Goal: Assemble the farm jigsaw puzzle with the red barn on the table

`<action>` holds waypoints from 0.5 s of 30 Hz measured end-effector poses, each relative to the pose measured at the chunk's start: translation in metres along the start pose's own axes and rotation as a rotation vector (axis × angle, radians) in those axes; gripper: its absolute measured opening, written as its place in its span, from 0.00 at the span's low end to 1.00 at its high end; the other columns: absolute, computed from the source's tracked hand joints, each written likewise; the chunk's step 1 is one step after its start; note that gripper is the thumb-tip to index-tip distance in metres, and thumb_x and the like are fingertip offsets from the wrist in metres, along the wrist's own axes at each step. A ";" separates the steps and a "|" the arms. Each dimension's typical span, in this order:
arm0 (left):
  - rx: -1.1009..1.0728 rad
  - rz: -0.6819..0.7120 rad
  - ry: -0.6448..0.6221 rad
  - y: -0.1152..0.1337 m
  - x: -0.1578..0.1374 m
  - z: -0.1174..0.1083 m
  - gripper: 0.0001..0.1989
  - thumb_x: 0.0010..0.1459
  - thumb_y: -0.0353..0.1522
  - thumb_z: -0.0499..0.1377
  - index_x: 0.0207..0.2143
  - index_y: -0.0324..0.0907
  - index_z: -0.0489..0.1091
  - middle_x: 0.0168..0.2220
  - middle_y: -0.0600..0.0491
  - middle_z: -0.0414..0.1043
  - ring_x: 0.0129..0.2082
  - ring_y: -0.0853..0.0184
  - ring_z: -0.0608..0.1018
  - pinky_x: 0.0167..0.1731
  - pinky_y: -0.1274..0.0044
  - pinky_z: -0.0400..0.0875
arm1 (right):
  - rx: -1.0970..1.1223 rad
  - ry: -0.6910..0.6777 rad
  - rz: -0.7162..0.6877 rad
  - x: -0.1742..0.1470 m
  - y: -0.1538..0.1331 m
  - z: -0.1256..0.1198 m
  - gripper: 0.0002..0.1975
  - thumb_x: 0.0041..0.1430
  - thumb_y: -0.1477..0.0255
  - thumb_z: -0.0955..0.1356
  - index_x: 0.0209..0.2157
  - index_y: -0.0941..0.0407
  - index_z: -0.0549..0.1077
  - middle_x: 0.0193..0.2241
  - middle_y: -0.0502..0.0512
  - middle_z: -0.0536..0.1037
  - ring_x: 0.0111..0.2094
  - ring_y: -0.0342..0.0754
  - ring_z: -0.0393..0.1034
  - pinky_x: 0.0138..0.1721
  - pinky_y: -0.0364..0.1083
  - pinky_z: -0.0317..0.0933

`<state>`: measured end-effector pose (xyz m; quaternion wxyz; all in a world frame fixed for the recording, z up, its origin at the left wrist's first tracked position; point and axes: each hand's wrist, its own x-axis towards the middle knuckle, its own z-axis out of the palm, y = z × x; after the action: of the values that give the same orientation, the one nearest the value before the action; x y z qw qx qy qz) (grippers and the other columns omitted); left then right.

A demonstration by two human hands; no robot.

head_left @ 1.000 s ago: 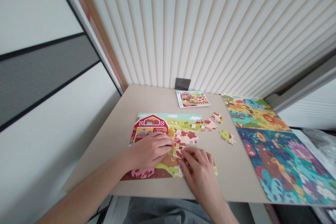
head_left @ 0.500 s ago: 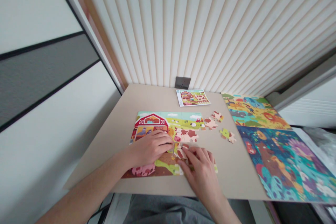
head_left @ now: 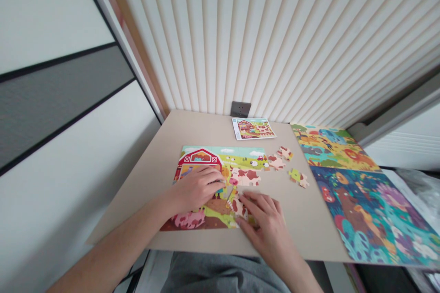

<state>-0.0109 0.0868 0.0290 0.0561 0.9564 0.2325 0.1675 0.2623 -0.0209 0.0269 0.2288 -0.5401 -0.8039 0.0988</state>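
A partly joined farm jigsaw puzzle [head_left: 215, 214] lies on the table, with a red barn, a pig and a cow's head on it. My left hand [head_left: 199, 187] rests palm down over the barn part, its fingers stretched out on the pieces. My right hand [head_left: 266, 219] pinches a puzzle piece [head_left: 238, 205] with brown and white cow patches between thumb and fingers. This piece sits tilted against the joined part, just below the cow's head. The right hand hides the puzzle's lower right corner.
Several loose puzzle pieces [head_left: 277, 162] lie right of the puzzle, with another small group [head_left: 298, 177] nearer. Behind stands a picture card [head_left: 254, 128] of the farm scene. Two finished puzzles, a yellow animal one [head_left: 335, 146] and a dark blue one [head_left: 374, 215], lie at right.
The cow-patch piece has turned and now sits askew against the joined part. My left fingers have drawn back slightly from it. The loose pieces stay where they were.
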 end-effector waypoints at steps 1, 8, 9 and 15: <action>0.001 -0.014 0.013 -0.001 0.000 0.000 0.14 0.70 0.27 0.57 0.55 0.42 0.74 0.54 0.46 0.76 0.56 0.58 0.75 0.61 0.62 0.68 | -0.004 -0.001 -0.002 0.000 0.000 0.001 0.20 0.68 0.64 0.72 0.60 0.45 0.75 0.54 0.57 0.78 0.54 0.57 0.71 0.52 0.56 0.64; 0.013 -0.027 0.024 -0.004 -0.001 0.002 0.13 0.70 0.27 0.56 0.53 0.41 0.75 0.53 0.46 0.76 0.56 0.58 0.75 0.63 0.62 0.67 | -0.106 0.097 0.049 0.003 -0.011 0.009 0.19 0.67 0.58 0.73 0.56 0.49 0.77 0.46 0.58 0.79 0.47 0.57 0.72 0.49 0.57 0.61; 0.011 -0.024 0.015 -0.003 -0.001 0.002 0.12 0.70 0.27 0.56 0.53 0.41 0.75 0.52 0.46 0.76 0.56 0.58 0.75 0.62 0.62 0.67 | -0.122 0.109 0.060 0.005 -0.014 0.011 0.19 0.67 0.57 0.73 0.55 0.49 0.77 0.45 0.58 0.79 0.45 0.57 0.72 0.49 0.57 0.60; -0.005 0.007 0.011 0.000 -0.001 0.001 0.13 0.69 0.28 0.58 0.53 0.41 0.75 0.53 0.45 0.76 0.56 0.58 0.75 0.60 0.63 0.69 | -0.190 0.095 0.091 0.019 -0.022 0.018 0.18 0.67 0.57 0.73 0.53 0.50 0.78 0.39 0.57 0.79 0.41 0.56 0.71 0.45 0.56 0.57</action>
<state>-0.0110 0.0864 0.0274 0.0566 0.9561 0.2290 0.1736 0.2292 -0.0113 0.0246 0.2094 -0.5992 -0.7727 0.0067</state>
